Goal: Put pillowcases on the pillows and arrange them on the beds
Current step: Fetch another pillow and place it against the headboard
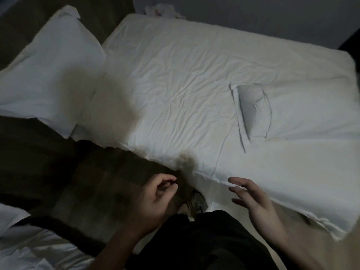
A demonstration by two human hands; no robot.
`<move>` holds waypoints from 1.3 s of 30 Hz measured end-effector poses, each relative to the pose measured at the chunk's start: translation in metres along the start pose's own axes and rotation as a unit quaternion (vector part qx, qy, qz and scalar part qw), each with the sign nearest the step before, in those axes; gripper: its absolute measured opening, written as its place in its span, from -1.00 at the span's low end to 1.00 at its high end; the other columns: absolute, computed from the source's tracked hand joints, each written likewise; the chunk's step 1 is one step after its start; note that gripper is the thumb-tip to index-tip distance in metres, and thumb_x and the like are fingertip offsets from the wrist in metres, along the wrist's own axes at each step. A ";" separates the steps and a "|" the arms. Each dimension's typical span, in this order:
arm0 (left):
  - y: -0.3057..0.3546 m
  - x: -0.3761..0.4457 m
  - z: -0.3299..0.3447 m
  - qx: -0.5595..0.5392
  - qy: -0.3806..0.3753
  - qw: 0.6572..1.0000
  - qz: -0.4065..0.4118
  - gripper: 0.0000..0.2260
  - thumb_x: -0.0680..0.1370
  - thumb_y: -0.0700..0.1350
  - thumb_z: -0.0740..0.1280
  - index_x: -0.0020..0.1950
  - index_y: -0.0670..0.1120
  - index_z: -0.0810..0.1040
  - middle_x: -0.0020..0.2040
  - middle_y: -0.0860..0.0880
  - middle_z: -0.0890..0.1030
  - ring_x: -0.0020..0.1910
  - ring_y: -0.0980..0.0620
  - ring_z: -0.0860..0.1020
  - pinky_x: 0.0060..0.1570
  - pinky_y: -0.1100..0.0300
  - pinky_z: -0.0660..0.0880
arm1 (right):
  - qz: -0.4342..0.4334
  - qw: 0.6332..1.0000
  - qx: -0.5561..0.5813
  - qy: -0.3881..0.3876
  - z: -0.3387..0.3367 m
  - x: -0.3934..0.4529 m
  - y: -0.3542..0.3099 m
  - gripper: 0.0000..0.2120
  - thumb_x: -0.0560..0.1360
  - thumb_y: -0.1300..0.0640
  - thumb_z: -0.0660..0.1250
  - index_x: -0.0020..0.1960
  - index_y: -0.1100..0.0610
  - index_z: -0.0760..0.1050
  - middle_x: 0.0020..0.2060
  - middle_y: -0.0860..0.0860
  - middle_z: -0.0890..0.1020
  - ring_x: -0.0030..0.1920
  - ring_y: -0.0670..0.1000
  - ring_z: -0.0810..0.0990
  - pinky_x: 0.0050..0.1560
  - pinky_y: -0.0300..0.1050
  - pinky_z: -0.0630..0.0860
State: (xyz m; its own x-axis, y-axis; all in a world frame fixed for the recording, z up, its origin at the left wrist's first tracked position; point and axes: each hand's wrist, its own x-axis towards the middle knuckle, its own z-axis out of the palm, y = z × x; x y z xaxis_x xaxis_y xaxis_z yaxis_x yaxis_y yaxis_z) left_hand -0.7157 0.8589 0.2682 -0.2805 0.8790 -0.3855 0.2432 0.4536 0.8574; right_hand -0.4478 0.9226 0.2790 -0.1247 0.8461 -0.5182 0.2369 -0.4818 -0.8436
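We stand at the side of the bed (175, 78), whose white sheet is heavily creased. At its head end a cased pillow (52, 71) lies tilted, one corner hanging past the mattress edge over the dark carpet (81, 191). Further down the sheet a folded pillowcase (253, 114) lies flat, well apart from the pillow and from both our hands. Our left hand (155, 197) hangs over the carpet with its fingers loosely curled and nothing in them. Our right hand (253, 201) is spread, fingers straight and released, hovering just beside the near edge of the mattress (whether the fingertips brush the sheet, we cannot tell). Between the hands our shoes (196, 201) show on the floor. A second stretch of white bedding (29, 250) fills the lower left corner, and crumpled linen (161, 9) sits beyond the far side of the bed
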 end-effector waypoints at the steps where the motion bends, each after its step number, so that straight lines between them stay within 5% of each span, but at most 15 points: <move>1: -0.001 -0.001 0.003 0.005 -0.016 1.000 -0.001 -0.87 0.60 -0.15 0.44 0.09 0.06 0.68 0.07 0.09 0.69 0.09 0.22 0.64 -0.02 0.48 0.49 | 0.004 1.000 0.010 0.020 -0.004 -0.010 0.006 -0.73 0.55 -0.10 0.40 0.16 0.02 0.66 0.10 -0.09 0.70 0.20 -0.05 0.66 0.30 0.14 0.58; 4: -0.008 -0.007 0.016 0.025 -0.054 0.998 0.016 -0.88 0.60 -0.16 0.43 0.10 0.02 0.68 0.07 0.06 0.70 0.11 0.18 0.65 0.01 0.48 0.49 | 0.027 0.998 0.021 0.043 -0.016 -0.038 0.025 -0.82 0.63 0.13 0.32 0.14 -0.01 0.67 0.11 -0.15 0.71 0.17 -0.08 0.67 0.34 0.20 0.54; 13: 0.015 -0.030 0.077 0.060 -0.131 0.988 0.058 -0.89 0.61 -0.13 0.43 0.09 0.06 0.69 0.05 0.11 0.70 0.08 0.22 0.64 0.01 0.48 0.47 | 0.030 0.993 0.042 0.102 -0.067 -0.078 0.055 -0.82 0.62 0.08 0.35 0.16 -0.10 0.66 0.14 -0.13 0.71 0.14 -0.10 0.69 0.36 0.26 0.51; 15: 0.025 -0.029 0.096 0.066 -0.141 0.986 0.067 -0.90 0.60 -0.11 0.43 0.08 0.07 0.68 0.04 0.12 0.71 0.07 0.20 0.65 0.05 0.41 0.51 | 0.019 0.992 0.056 0.110 -0.084 -0.084 0.057 -0.81 0.57 -0.03 0.37 0.16 -0.11 0.67 0.12 -0.09 0.71 0.13 -0.08 0.69 0.35 0.27 0.52; 20: 0.046 -0.025 0.170 0.059 -0.153 0.984 0.073 -0.90 0.62 -0.13 0.42 0.08 0.05 0.68 0.06 0.12 0.71 0.07 0.17 0.66 0.12 0.24 0.56 | -0.012 0.990 0.060 0.130 -0.167 -0.095 0.079 -0.34 0.28 -0.51 0.41 0.22 -0.12 0.64 0.06 -0.06 0.72 0.13 -0.05 0.68 0.33 0.21 0.55; 24: 0.067 -0.040 0.259 0.037 -0.123 0.990 0.057 -0.93 0.62 -0.10 0.41 0.07 0.05 0.67 0.02 0.04 0.70 0.02 0.15 0.65 -0.03 0.31 0.56 | -0.010 0.985 0.065 0.159 -0.257 -0.107 0.114 -0.75 0.53 -0.11 0.39 0.18 -0.14 0.65 0.06 -0.15 0.72 0.10 -0.10 0.69 0.33 0.28 0.53; 29: 0.088 -0.090 0.382 0.022 -0.146 0.986 0.073 -0.92 0.63 -0.07 0.41 0.10 0.07 0.66 0.03 0.08 0.70 0.03 0.21 0.65 -0.05 0.42 0.51 | 0.002 0.987 0.052 0.153 -0.362 -0.123 0.149 -0.44 0.36 -0.43 0.39 0.23 -0.14 0.63 0.10 -0.15 0.70 0.10 -0.14 0.68 0.35 0.26 0.51; 31: 0.094 -0.109 0.421 0.016 -0.148 0.986 0.071 -0.91 0.64 -0.08 0.40 0.12 0.04 0.65 0.05 0.06 0.68 0.04 0.19 0.65 -0.03 0.41 0.52 | 0.000 0.989 0.057 0.135 -0.396 -0.124 0.156 -0.74 0.54 -0.16 0.38 0.19 -0.14 0.65 0.10 -0.13 0.70 0.11 -0.12 0.68 0.35 0.28 0.51; 33: 0.097 -0.122 0.449 0.003 -0.141 0.988 0.062 -0.91 0.64 -0.09 0.39 0.12 0.02 0.65 0.05 0.05 0.69 0.04 0.15 0.66 0.02 0.33 0.56 | -0.004 0.991 0.052 0.123 -0.425 -0.122 0.162 -0.82 0.61 0.03 0.35 0.15 -0.12 0.67 0.12 -0.12 0.70 0.15 -0.08 0.68 0.35 0.26 0.53; 35: 0.102 -0.129 0.468 0.005 -0.134 0.989 0.058 -0.91 0.64 -0.11 0.39 0.13 0.00 0.65 0.06 0.07 0.70 0.07 0.16 0.66 0.10 0.28 0.57 | -0.019 0.992 0.055 0.115 -0.449 -0.120 0.163 -0.76 0.54 -0.16 0.41 0.14 -0.10 0.67 0.15 -0.11 0.69 0.18 -0.03 0.66 0.30 0.23 0.57; 37: 0.108 -0.126 0.483 0.009 -0.123 0.991 0.055 -0.90 0.64 -0.14 0.39 0.12 -0.02 0.66 0.05 0.09 0.70 0.07 0.18 0.65 0.10 0.34 0.54 | -0.023 0.991 0.056 0.121 -0.473 -0.113 0.163 -0.39 0.29 -0.50 0.43 0.14 -0.10 0.67 0.13 -0.10 0.70 0.19 0.03 0.67 0.25 0.19 0.60; 39: 0.117 -0.121 0.497 -0.007 -0.115 0.992 0.046 -0.91 0.63 -0.12 0.40 0.10 -0.03 0.67 0.01 0.10 0.71 0.05 0.20 0.66 0.04 0.41 0.51 | -0.028 0.991 0.050 0.122 -0.495 -0.104 0.167 -0.26 0.20 -0.58 0.40 0.15 -0.09 0.67 0.10 -0.08 0.71 0.17 0.08 0.67 0.23 0.19 0.62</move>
State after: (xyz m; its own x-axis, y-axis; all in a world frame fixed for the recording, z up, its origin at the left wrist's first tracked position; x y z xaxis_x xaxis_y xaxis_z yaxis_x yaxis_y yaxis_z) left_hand -0.1916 0.8786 0.2456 -0.0375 0.9273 -0.3725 0.2436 0.3700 0.8966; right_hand 0.0816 0.8670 0.2613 0.1040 0.8962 -0.4314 0.1383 -0.4425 -0.8860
